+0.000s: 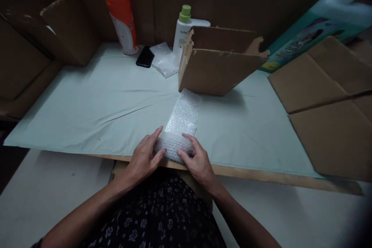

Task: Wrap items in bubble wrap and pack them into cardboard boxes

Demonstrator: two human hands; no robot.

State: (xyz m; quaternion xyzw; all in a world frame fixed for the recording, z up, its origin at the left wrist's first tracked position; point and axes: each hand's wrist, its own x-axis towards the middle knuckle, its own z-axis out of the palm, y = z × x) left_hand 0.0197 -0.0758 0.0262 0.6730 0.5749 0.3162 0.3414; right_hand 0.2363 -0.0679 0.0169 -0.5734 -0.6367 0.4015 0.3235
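A strip of bubble wrap (pixel 185 114) runs from the near edge of the table toward an open cardboard box. Its near end is rolled into a thick bundle; whatever may lie inside is hidden. My left hand (pixel 147 153) grips the left end of this roll, thumb on the near side and fingers beyond. On the right end, my right hand (pixel 199 161) holds it the same way. The flat part of the strip lies on the cloth beyond both hands.
Beyond the strip stands the open cardboard box (pixel 221 71), with a white green-capped bottle (pixel 178 37) behind it. More bubble wrap (pixel 165 60), a black phone (pixel 145 57) and an orange bottle (pixel 120 11) sit back left. Cardboard (pixel 334 131) and a large teal bottle (pixel 314 31) occupy the right.
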